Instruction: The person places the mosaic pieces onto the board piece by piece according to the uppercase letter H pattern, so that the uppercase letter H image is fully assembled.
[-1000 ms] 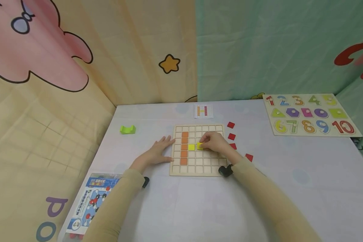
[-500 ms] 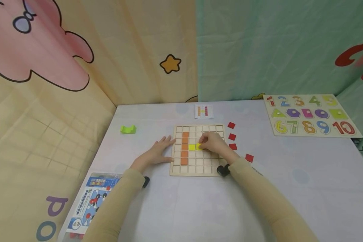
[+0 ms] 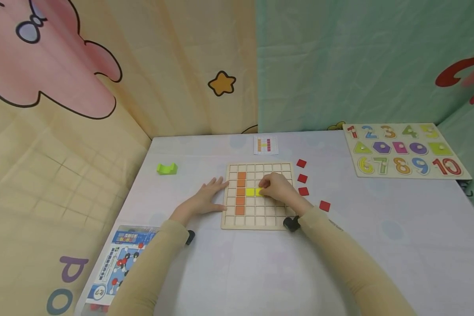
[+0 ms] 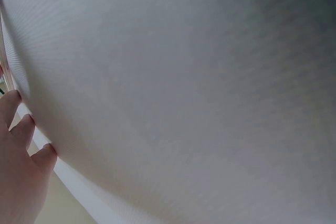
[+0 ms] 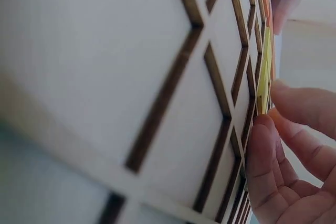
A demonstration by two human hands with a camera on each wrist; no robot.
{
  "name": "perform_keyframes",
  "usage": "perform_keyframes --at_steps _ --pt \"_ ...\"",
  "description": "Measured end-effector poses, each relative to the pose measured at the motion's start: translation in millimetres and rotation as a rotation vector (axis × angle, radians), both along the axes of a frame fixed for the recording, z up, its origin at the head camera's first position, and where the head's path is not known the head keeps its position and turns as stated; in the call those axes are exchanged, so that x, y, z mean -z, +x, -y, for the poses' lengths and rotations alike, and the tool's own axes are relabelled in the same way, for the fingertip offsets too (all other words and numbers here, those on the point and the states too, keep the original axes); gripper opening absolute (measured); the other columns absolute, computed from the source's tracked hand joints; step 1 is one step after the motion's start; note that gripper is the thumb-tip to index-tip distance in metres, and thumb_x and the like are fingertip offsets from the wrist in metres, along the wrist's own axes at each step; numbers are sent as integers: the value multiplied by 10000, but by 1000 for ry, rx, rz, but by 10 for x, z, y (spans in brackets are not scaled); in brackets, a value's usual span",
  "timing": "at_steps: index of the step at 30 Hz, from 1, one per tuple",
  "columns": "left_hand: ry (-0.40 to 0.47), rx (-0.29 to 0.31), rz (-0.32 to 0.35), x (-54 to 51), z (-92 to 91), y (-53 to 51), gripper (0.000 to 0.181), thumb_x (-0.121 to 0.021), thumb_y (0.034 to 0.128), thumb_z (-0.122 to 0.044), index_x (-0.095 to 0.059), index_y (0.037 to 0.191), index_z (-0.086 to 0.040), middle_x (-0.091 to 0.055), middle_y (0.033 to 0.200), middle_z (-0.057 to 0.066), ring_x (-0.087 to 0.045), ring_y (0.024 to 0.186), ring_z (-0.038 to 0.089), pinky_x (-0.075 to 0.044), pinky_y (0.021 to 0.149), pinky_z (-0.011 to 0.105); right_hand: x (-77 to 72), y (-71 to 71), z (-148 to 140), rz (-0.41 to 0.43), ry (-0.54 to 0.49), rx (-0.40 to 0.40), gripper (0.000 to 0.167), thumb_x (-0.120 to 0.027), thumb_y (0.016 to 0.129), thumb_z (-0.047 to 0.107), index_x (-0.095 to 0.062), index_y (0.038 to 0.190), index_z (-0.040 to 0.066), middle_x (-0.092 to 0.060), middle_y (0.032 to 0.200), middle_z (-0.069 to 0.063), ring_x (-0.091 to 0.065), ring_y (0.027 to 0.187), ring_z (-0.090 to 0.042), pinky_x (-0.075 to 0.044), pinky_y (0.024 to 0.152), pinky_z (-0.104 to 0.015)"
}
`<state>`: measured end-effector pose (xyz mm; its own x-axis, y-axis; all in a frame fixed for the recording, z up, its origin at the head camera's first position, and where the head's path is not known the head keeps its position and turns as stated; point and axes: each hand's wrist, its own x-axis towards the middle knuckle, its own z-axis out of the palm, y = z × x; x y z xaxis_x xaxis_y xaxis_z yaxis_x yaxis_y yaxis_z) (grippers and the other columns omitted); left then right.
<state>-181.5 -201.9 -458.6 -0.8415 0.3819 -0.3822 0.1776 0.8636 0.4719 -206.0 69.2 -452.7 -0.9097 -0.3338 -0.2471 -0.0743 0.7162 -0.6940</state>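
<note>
A wooden grid board (image 3: 260, 223) lies flat on the table. My left hand (image 3: 202, 198) has its fingers spread, with thumb and fingertips against the board's left edge; the left wrist view catches part of that hand (image 4: 23, 171). Several orange tiles (image 3: 240, 201) form a column in the grid, and one yellow tile (image 3: 250, 192) sits beside them. Just right of it, my right hand (image 3: 278, 188) pinches a second yellow tile (image 3: 258, 192), which lies level in its cell. Up close, the right wrist view has the fingertips at that yellow tile's edge (image 5: 263, 103).
Several red tiles (image 3: 303, 191) lie right of the board. A pattern card (image 3: 266, 145) is behind it. At the back right rests a number puzzle (image 3: 411, 160). To the left are a green block (image 3: 166, 169) and a packaged kit (image 3: 118, 263), partly under the left sleeve.
The second yellow tile has shifted slightly left, from tilted in my right fingers to level in its cell next to the first one. My left hand has stayed in place.
</note>
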Motion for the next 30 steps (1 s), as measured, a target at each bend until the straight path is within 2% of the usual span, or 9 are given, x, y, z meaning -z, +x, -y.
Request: perform_keyframes --at_steps 3,7,16,23,30 --pt "2 -2 5 6 3 -3 908 -754 855 -370 -226 1581 -232 -67 1675 39 36 1550 264 6 1256 494 -28 19 -61 1 -21 -14 228 -715 894 187 -699 1083 61 -670 1049 -88 -589 948 -229 -534 867 -354" --pt "3 1 2 19 12 -6 912 -754 854 -375 -224 1582 -229 -63 1674 47 37 1549 274 4 1254 503 -100 60 -227 9 -55 -4 285 -678 920 228 -684 1156 69 -665 1132 -109 -606 1014 -261 -556 859 -363" --pt "-10 5 1 38 20 -24 918 -743 856 -413 -210 1584 -243 -49 1675 33 49 1549 258 12 1255 490 -226 201 -870 -25 -56 63 324 -645 950 227 -650 1216 41 -667 1117 -154 -620 973 -281 -565 809 -365" --pt "-2 20 -10 27 18 -14 900 -737 867 -394 -220 1582 -217 -58 1673 63 33 1548 284 -1 1253 509 -188 358 -1362 19 -4 159 382 -654 945 274 -614 1259 60 -653 1149 -164 -598 1031 -293 -570 862 -409" --pt "0 15 -6 21 14 -17 904 -744 862 -389 -224 1582 -220 -63 1674 62 29 1548 286 -6 1253 512 -104 478 -1625 12 -1 176 428 -695 916 274 -610 1255 28 -661 1153 -191 -611 1033 -305 -558 912 -475"
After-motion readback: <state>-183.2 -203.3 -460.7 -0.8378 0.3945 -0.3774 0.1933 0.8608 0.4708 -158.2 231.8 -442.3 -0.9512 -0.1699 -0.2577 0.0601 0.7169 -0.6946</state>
